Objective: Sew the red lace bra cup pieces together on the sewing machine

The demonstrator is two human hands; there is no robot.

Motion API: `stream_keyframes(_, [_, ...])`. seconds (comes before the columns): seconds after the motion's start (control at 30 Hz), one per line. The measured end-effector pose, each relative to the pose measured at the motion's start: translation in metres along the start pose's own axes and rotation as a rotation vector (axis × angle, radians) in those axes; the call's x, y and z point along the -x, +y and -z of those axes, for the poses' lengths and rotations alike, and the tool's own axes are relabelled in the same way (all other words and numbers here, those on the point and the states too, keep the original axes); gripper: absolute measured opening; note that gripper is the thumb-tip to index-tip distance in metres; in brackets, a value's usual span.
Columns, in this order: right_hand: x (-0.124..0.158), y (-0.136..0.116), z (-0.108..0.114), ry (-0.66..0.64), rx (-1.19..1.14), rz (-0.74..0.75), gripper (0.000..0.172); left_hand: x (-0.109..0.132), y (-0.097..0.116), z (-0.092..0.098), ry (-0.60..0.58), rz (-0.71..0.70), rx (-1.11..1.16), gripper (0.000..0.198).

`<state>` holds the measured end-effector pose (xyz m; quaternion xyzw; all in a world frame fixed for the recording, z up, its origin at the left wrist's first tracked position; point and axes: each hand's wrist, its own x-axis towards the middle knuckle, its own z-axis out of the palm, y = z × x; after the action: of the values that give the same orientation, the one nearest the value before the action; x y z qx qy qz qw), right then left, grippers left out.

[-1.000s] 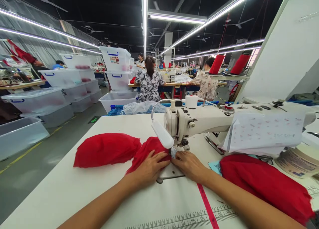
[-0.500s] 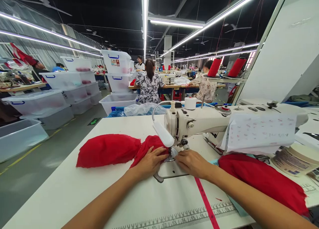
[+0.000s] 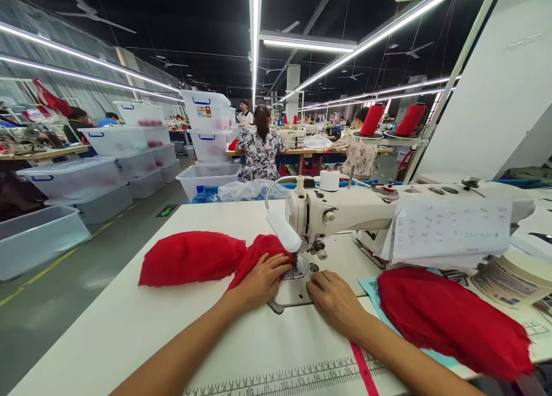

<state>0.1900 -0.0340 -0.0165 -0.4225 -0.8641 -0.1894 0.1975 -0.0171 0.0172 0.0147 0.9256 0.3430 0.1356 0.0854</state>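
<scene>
Beneath and just left of the needle end of the sewing machine (image 3: 357, 209), a red cloth (image 3: 263, 246) lies bunched on the white worktop (image 3: 207, 327), its right edge beside the presser foot (image 3: 295, 262); whether the edge passes under the foot cannot be told. The left hand (image 3: 265, 278) rests palm down on this cloth, its fingers extended and slightly spread, the tips pointing toward the foot. The right hand (image 3: 334, 298) lies to the right of the foot, near the front of the machine's metal bed plate (image 3: 291, 296), with the fingers bent and drawn together; whether they pinch anything cannot be told. Farther left of the machine, a rounded red piece (image 3: 192, 258) meets the bunched cloth; whether the two are joined is unclear. A white lamp (image 3: 283, 229) on a bent flexible stem hangs at the machine's needle end, above the cloth. Sheets of marked paper (image 3: 451, 229) hang over the machine's arm. To the right and in front of the machine, a folded red bundle (image 3: 448, 315) partly covers a light blue sheet (image 3: 366, 287), with a labelled tub (image 3: 513, 278) behind it. Nearer the viewer than the machine, a pink strip (image 3: 364, 370) crosses a printed ruler scale (image 3: 280, 383). Beyond the machine, a person in a patterned top (image 3: 261, 154) sits with back turned, right of stacked plastic boxes (image 3: 207, 120).
</scene>
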Motion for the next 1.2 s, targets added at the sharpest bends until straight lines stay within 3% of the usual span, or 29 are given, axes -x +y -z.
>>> stream_keyframes(0.23, [0.002,0.001,0.000,0.105,-0.072,-0.033,0.012,0.000,0.005,0.005,-0.018,0.017,0.012,0.044])
stream_keyframes(0.87, [0.003,-0.001,-0.002,0.124,-0.128,-0.065,0.014,-0.002,0.005,0.001,-0.020,0.073,0.066,0.044])
stream_keyframes(0.93, [0.003,-0.001,-0.001,0.131,-0.131,-0.060,0.016,-0.001,0.016,-0.006,0.001,0.171,0.125,0.043])
stream_keyframes(1.03, [0.005,0.001,0.003,0.129,-0.171,-0.057,0.018,0.006,0.047,-0.014,0.153,0.468,0.313,0.047])
stream_keyframes(1.13, [0.008,0.004,0.005,0.134,-0.268,-0.080,0.020,0.019,0.078,-0.003,0.323,0.743,0.669,0.049])
stream_keyframes(1.2, [0.010,0.007,0.005,0.150,-0.319,-0.105,0.022,0.028,0.087,0.012,0.406,0.753,0.767,0.049])
